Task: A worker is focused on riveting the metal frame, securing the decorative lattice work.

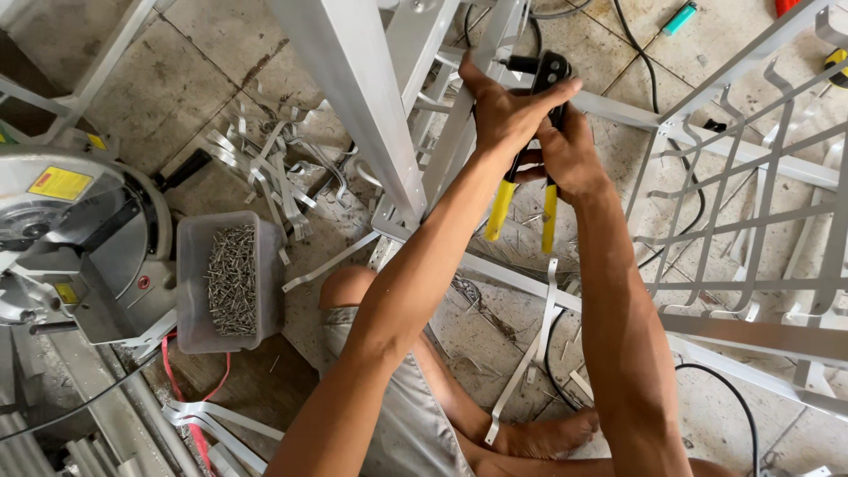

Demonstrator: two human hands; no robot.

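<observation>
Two hands clamp a black rivet gun (536, 132) with yellow rubber grips against the smooth aluminium frame (459, 132): left hand (505, 110) over its head, right hand (565, 155) squeezing the handles.

From where I sit this looks like a metal workshop, with the work done right on the ground. I see a worn tiled floor (177, 88) littered with cut aluminium strips (265, 168). At the left stands a chop saw (75, 238) with a round blade guard, and just beside it a clear plastic tub (187, 291) full of small rivets (231, 281). Pale aluminium bars (353, 97) cross the view, and to the right lies a half-built grille (751, 203) of the same metal with curled ornaments. Black cables (636, 35) trail over the tiles. I am sitting barefoot on the floor among the offcuts
</observation>
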